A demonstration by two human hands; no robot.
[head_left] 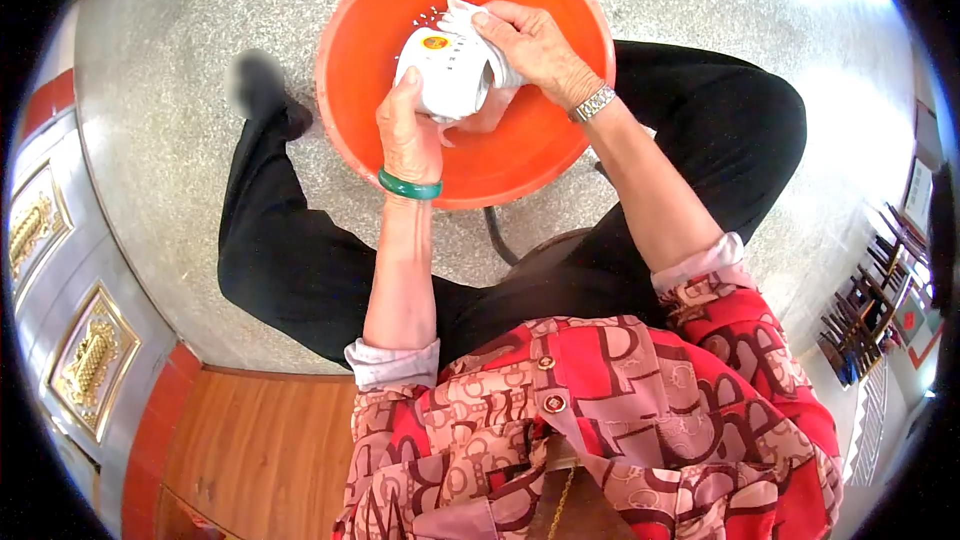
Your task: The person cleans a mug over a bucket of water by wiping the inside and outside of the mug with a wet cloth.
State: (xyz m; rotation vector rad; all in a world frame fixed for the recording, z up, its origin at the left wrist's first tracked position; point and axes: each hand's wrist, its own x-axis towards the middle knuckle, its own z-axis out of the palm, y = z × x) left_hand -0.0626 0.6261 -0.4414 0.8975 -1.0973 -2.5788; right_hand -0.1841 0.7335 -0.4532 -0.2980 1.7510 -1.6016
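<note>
Over an orange basin (348, 130), my left hand (408, 130) grips a white rounded item (452, 88) from its lower left, thumb on top. A yellow-and-red oval emblem and small dark marks show on its surface; I cannot tell its kind. My right hand (530, 45) is closed on a crumpled white cloth (462, 18), thumb pressed onto it, against the item's upper right side. Part of the cloth and the right fingertips are hidden. Small white specks (428, 16) show above the item, inside the basin.
My black-trousered legs (300, 270) spread around the basin on a speckled floor (190, 150). A dark curved bar (498, 236) shows below the rim. At lower left are a wooden board (260, 440) and grey doors with gold panels (92, 360). Wooden chairs (860, 310) stand far right.
</note>
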